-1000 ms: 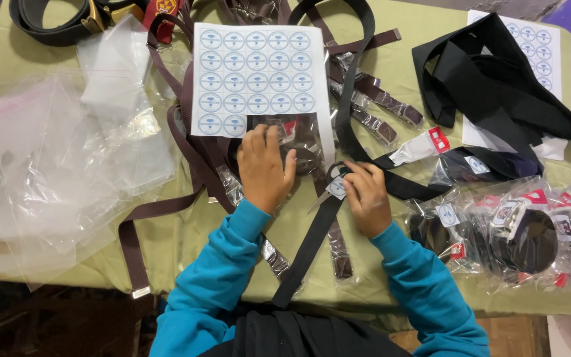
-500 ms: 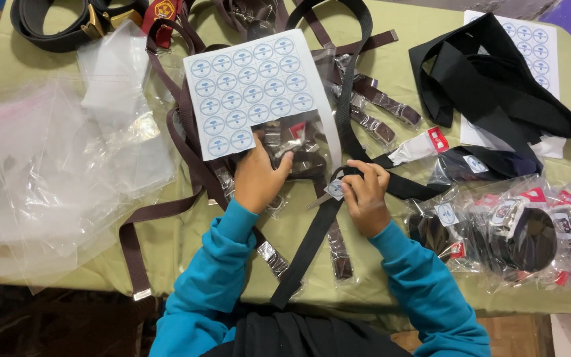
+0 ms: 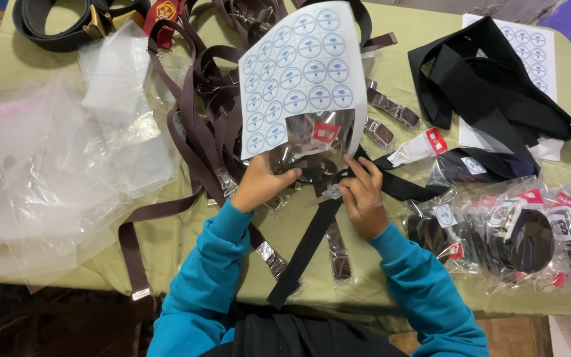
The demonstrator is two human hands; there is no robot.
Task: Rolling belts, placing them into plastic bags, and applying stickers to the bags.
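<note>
Near the surface's front edge, centre: left hand [image 3: 259,185], fingers clamped on a clear bag [image 3: 312,149] with a sticker sheet [image 3: 302,73] raised above it. Right hand [image 3: 363,201], fingers pinched on a round sticker [image 3: 332,193] atop a black strap [image 3: 308,248]. Left side: loose clear bags [image 3: 54,165]. Right front corner: packed belts [image 3: 523,235]. Centre: brown straps [image 3: 199,125].
</note>
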